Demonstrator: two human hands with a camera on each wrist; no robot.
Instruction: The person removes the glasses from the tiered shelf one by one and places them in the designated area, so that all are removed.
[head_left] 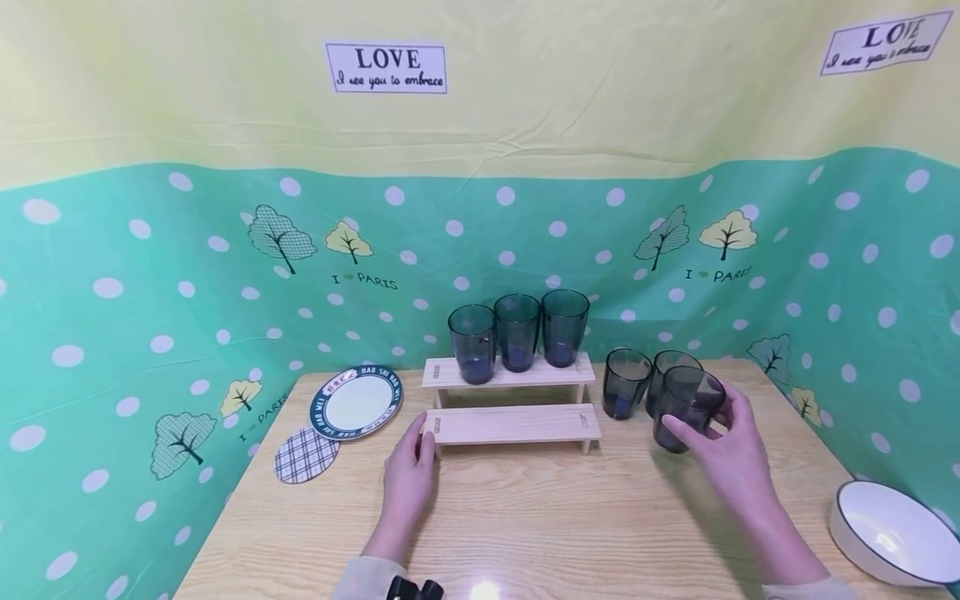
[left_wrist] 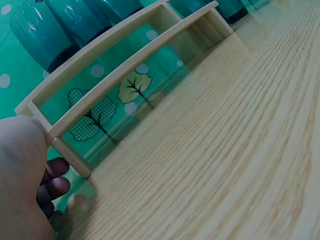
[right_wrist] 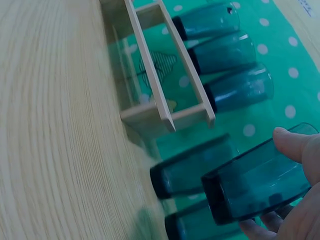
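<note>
My right hand (head_left: pixel 731 454) grips a dark tinted drinking glass (head_left: pixel 688 404) around its side, thumb towards me. In the right wrist view this glass (right_wrist: pixel 260 175) is tilted, its base apart from the tabletop. Two more dark glasses (head_left: pixel 627 383) stand just behind it on the table. A two-step wooden rack (head_left: pixel 513 425) is in the middle, with three dark glasses (head_left: pixel 517 333) upright in a row on its upper step. At the left end of the lower step, my left hand (head_left: pixel 408 479) holds the rack; its fingers (left_wrist: pixel 55 189) curl beside the end leg.
On the left lie a white plate (head_left: pixel 363 402) with a dark patterned rim and a round checked coaster (head_left: pixel 306 456). A white bowl (head_left: pixel 896 533) sits at the right table edge. Polka-dot cloth (head_left: pixel 502 233) hangs behind and along the sides of the wooden table (head_left: pixel 540 517).
</note>
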